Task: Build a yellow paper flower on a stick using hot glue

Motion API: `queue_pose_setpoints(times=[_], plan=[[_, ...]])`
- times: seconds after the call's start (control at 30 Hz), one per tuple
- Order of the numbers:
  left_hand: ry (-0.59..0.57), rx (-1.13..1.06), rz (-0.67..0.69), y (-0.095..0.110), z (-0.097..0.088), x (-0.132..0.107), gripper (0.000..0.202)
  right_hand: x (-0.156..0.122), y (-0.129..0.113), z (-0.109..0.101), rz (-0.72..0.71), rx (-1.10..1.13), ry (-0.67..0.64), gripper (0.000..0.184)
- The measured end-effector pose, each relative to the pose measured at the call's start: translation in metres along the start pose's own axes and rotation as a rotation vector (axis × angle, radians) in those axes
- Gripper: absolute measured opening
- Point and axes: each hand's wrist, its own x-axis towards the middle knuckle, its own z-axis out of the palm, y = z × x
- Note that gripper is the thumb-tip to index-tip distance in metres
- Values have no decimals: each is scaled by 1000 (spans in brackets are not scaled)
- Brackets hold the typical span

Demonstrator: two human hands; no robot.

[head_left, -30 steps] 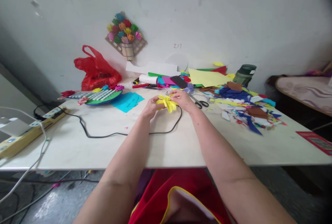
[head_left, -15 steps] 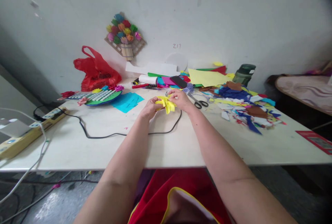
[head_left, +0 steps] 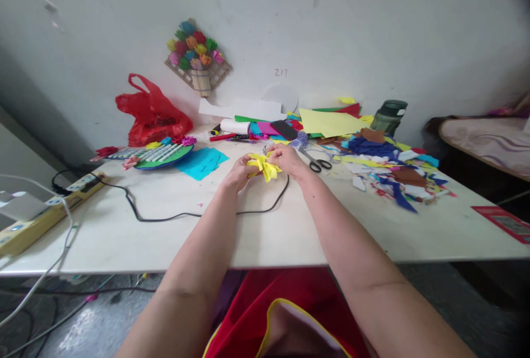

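A yellow paper flower (head_left: 264,167) with several folded petals is held up between my two hands, just over the table. On its left edge, my left hand (head_left: 239,173) pinches a petal between thumb and fingers. From the right, my right hand (head_left: 286,159) grips the flower near its top, with the fingertips partly hidden by petals. Behind my right hand lie dark-handled scissors (head_left: 320,166) and a bundle of purple-grey yarn (head_left: 301,140).
Paper scraps (head_left: 397,167) are heaped at the right, before a green bottle (head_left: 388,117). To the left are cyan sheets (head_left: 203,163), a craft piece with white rolls (head_left: 163,154), a red plastic bag (head_left: 154,117) and a power strip (head_left: 53,211). A black cable (head_left: 174,216) crosses the table.
Both hands keep their hold on the yellow paper flower. Its petals and my fingers have shifted only slightly; the camera view has moved a little.
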Motion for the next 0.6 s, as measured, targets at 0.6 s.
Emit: queue_pose_setpoints(times=[0.6], plan=[[52, -112, -12, 5, 4, -1, 25, 2, 8, 12, -5, -54, 37, 12]])
